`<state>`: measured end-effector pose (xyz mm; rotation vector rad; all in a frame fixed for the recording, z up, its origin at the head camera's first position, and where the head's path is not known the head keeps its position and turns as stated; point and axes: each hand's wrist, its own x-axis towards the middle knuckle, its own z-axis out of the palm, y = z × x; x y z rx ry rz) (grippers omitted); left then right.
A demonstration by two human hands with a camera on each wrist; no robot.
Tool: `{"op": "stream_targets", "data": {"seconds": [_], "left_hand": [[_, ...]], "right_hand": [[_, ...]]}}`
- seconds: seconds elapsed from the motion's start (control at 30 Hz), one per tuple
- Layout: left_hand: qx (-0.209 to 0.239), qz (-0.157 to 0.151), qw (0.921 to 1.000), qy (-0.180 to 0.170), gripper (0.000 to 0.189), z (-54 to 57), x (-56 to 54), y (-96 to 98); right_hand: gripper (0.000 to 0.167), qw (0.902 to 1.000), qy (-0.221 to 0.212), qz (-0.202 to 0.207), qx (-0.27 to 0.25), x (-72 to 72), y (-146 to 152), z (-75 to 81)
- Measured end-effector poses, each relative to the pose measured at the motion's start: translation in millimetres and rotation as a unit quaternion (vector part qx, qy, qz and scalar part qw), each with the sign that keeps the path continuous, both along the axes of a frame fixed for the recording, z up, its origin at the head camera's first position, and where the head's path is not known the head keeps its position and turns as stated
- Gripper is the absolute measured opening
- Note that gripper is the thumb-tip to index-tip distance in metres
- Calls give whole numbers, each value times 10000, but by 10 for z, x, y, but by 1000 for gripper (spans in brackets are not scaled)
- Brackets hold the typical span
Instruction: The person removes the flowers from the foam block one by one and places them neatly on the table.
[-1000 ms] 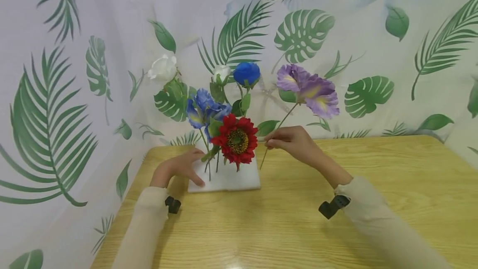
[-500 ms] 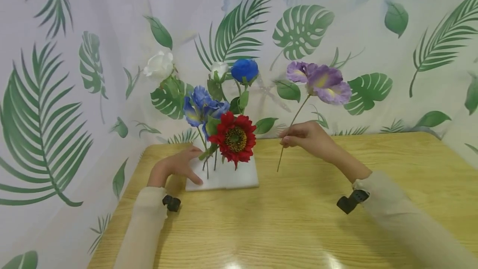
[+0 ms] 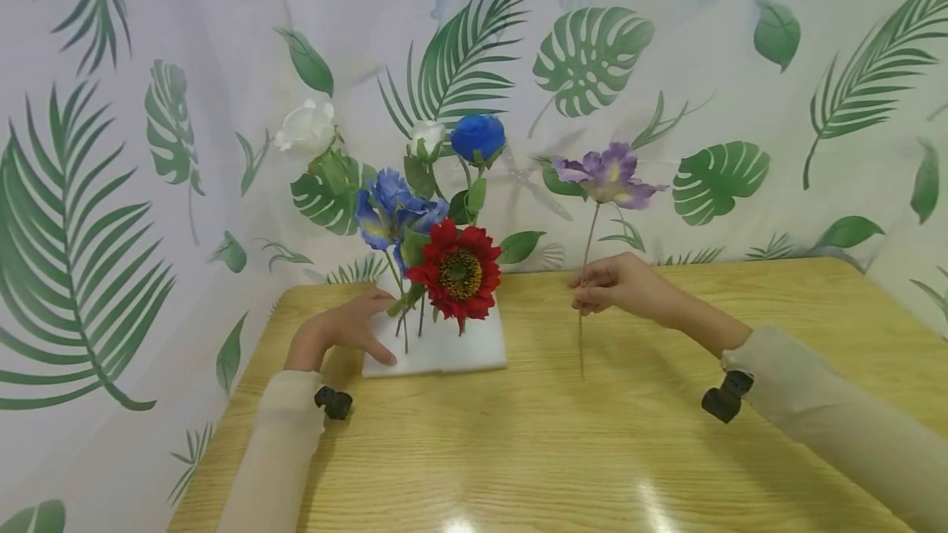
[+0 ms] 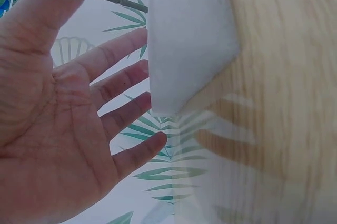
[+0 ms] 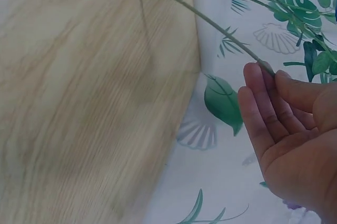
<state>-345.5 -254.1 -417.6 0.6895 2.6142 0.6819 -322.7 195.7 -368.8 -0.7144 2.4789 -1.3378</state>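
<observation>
In the head view my right hand pinches the stem of a purple artificial iris, which stands nearly upright over the wooden table. The right wrist view shows the thin green stem between thumb and fingertips, its lower end free. My left hand rests at the left side of a white foam block. Its fingers are straight and spread against the foam. Stems stand in the block, bearing a red sunflower-like bloom, a blue iris, a round blue flower and white roses.
The wooden table stretches in front of and to the right of the foam block. Behind it hangs a leaf-printed white backdrop, close to the back edge and left side.
My right hand has moved right, away from the foam block, with the purple iris. The iris has turned more upright. My left hand stays at the block; the whole view has shifted slightly.
</observation>
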Motion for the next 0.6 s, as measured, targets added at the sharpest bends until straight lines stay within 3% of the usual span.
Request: {"op": "stream_targets", "data": {"seconds": [0.23,0.6], "left_hand": [[3,109,9999,-89,99,5,6,-4],[144,63,9998,-101,97,19,27,0]], "right_hand": [[33,9996,-214,-63,-144,22,15,-55],[38,9961,-681,-34,-562,24,-145,-288]]}}
